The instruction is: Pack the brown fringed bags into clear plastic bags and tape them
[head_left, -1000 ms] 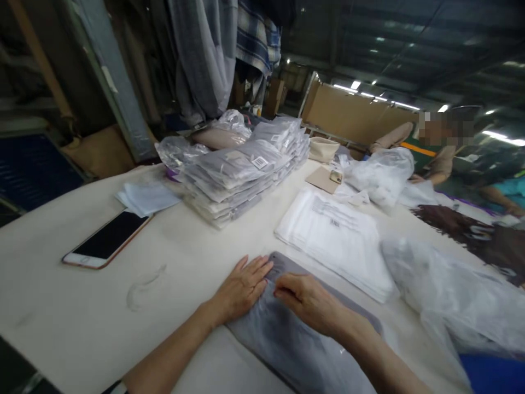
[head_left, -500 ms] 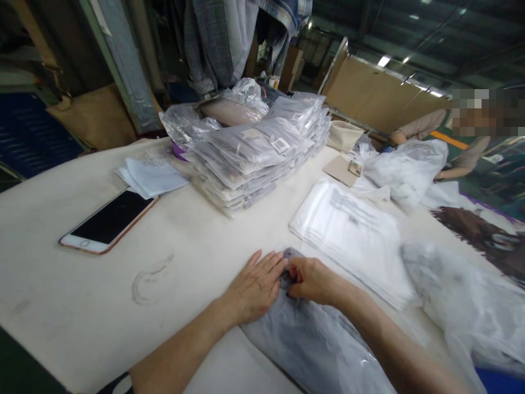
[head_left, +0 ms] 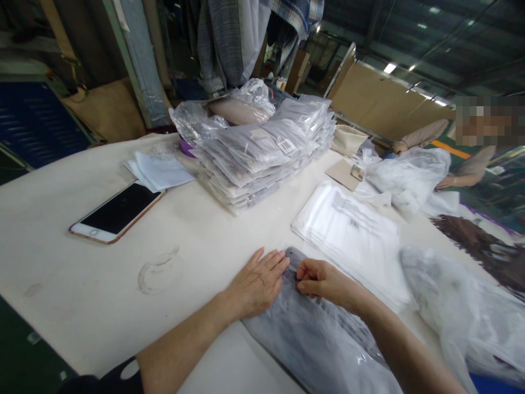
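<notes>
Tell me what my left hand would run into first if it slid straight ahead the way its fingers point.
Probably the flat stack of empty white bags. The left hand lies flat on the bagged grey garment, fingers pointing up and right past its top edge. Only bare table shows between, though depth is hard to judge.

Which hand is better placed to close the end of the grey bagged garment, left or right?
Probably the right hand: its fingertips pinch the far end of the grey bagged garment, while the left hand lies flat, pressing it down.

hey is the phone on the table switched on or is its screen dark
Dark. The phone lies flat, face up, on the table, and its screen shows plain black; whether it is powered off or only asleep cannot be told.
</notes>
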Motion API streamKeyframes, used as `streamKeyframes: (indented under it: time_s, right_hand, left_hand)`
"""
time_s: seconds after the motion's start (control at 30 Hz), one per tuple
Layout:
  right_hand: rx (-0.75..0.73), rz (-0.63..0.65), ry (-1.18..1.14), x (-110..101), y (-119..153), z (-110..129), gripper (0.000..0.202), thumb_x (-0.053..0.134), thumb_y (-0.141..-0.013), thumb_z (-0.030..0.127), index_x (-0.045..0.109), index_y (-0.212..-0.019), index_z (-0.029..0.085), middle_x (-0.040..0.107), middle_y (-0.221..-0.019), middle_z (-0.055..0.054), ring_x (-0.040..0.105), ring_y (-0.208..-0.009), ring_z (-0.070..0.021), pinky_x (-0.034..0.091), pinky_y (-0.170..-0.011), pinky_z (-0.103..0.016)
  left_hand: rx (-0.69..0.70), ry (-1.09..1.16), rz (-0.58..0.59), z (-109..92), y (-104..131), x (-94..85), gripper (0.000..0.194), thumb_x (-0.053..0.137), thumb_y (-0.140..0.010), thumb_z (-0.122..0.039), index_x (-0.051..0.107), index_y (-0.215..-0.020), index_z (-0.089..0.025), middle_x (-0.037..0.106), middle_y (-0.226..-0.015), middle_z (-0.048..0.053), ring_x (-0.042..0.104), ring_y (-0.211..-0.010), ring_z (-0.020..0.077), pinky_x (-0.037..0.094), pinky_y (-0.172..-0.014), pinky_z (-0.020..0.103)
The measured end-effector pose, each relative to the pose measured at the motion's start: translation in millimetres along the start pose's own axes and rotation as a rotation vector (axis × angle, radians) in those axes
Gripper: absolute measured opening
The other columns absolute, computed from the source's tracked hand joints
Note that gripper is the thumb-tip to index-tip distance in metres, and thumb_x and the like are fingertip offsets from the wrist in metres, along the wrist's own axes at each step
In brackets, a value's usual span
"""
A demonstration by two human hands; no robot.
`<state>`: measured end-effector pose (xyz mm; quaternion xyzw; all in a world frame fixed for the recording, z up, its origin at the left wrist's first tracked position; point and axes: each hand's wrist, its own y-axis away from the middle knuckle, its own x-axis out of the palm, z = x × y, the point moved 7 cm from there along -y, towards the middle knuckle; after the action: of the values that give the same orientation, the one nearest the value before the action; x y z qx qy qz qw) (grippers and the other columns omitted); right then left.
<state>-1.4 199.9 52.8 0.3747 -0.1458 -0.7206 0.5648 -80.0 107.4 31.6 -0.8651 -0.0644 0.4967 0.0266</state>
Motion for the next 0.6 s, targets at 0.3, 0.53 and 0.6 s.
streamKeyframes:
  time_s: [0.3, 0.53, 0.6]
  right_hand:
    - [-0.033, 0.137, -0.124, -0.5, 16.9, 19.3, 0.024, 0.06, -0.063, 0.03, 0.047, -0.079, 0.018, 0.054, -0.062, 0.005, 0.045, -0.051, -0.0063, 0.033, -0.049, -0.02]
    - [-0.094, 0.038, 0.605, 15.7, -0.2, 37.0, 0.016, 0.054, -0.061, 0.007, 0.046, -0.067, 0.019, 0.044, -0.057, 0.005, 0.043, -0.055, -0.01, 0.03, -0.052, -0.023]
    - [-0.091, -0.042, 0.718, 16.7, -5.8, 38.6, 0.016, 0.052, -0.058, 0.003, 0.05, -0.065, 0.018, 0.046, -0.058, 0.003, 0.047, -0.058, -0.013, 0.029, -0.053, -0.025]
  left_hand:
    - [0.004, -0.006, 0.01, -2.0, 1.7, -1.4, 0.043, 0.029, -0.093, -0.027, 0.036, -0.134, -0.014, 0.036, -0.143, 0.011, 0.03, -0.133, 0.0212, 0.019, -0.112, 0.048]
    - [0.005, -0.015, -0.015, -0.6, 1.2, 0.6, 0.043, 0.031, -0.093, -0.026, 0.034, -0.135, -0.016, 0.036, -0.143, 0.009, 0.029, -0.133, 0.0197, 0.018, -0.112, 0.046]
    - [0.008, -0.019, -0.014, -0.4, 1.5, 1.5, 0.043, 0.031, -0.093, -0.027, 0.035, -0.135, -0.016, 0.036, -0.143, 0.008, 0.03, -0.133, 0.0193, 0.018, -0.112, 0.045]
